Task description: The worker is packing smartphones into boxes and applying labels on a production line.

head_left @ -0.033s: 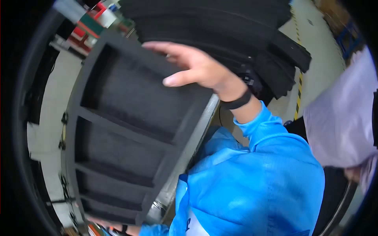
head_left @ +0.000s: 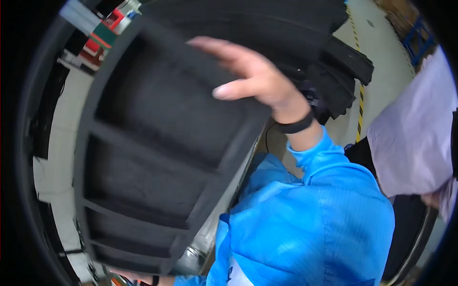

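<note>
Black rectangular foam tray: facing up, long axis slanting far-right along grey worktop edge
Right hand: grasping far end
Left hand: can't tell grip

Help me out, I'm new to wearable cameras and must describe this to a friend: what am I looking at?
There is no machine here, just a person in blue, seen from a camera worn on their head and looking down. The wide lens makes straight edges bend.

The big black tray has four sections. The right hand is spread at its upper right edge; the left hand is at its bottom edge, mostly hidden. Blur makes it hard to tell how firmly either one grips.

The tray hides most of the table, though something shiny shows near its lower right edge. Black sheets lie beyond, and another person is at the right.
</note>
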A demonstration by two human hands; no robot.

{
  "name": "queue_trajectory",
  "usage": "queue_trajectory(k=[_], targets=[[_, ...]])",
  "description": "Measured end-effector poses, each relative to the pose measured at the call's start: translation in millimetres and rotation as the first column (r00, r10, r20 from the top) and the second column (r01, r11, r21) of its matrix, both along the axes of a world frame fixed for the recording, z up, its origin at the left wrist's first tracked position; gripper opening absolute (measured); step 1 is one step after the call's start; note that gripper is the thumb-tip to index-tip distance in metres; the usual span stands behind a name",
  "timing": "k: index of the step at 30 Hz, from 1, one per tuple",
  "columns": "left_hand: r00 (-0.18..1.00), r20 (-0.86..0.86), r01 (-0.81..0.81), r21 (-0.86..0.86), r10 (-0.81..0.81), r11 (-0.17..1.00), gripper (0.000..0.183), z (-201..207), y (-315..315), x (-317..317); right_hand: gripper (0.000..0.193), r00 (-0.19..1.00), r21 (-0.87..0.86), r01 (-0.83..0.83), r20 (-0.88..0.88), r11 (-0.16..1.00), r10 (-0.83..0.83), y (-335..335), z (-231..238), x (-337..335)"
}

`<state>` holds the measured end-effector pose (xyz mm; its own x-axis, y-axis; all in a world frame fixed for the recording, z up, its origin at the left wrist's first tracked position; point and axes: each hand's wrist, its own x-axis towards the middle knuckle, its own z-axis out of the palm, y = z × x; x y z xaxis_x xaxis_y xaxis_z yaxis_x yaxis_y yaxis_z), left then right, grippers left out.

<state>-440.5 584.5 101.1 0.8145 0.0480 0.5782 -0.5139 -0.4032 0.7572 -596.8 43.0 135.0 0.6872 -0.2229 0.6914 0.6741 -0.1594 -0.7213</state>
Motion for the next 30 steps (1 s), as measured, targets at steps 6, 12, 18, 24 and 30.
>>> queue_trajectory(k=[6,12,18,24,30], targets=[[0.964,-0.183,0.205,0.051,-0.192,0.978,0.054,-33,-40,18,0.045,0.783,0.726,0.049,0.399,0.686,-0.478,-78,-12,-145],[0.948,-0.229,0.245,0.076,-0.223,0.966,0.054,-26,-88,25,0.062,0.178,0.746,0.608,0.206,0.272,-0.962,-14,-49,-241],[0.921,-0.264,0.321,0.094,-0.287,0.943,0.053,-27,-118,39,0.082,-0.6,0.446,0.79,0.424,-0.421,-0.678,44,-1,-249],[0.878,-0.281,0.427,0.091,-0.388,0.899,0.053,-24,-149,39,0.086,-0.825,0.106,0.508,0.346,-0.855,-0.448,17,-23,-270],[0.844,-0.306,0.488,0.097,-0.441,0.867,0.052,-22,-176,33,0.072,-0.745,0.108,0.663,-0.002,-0.74,-0.667,-68,-129,-273]])
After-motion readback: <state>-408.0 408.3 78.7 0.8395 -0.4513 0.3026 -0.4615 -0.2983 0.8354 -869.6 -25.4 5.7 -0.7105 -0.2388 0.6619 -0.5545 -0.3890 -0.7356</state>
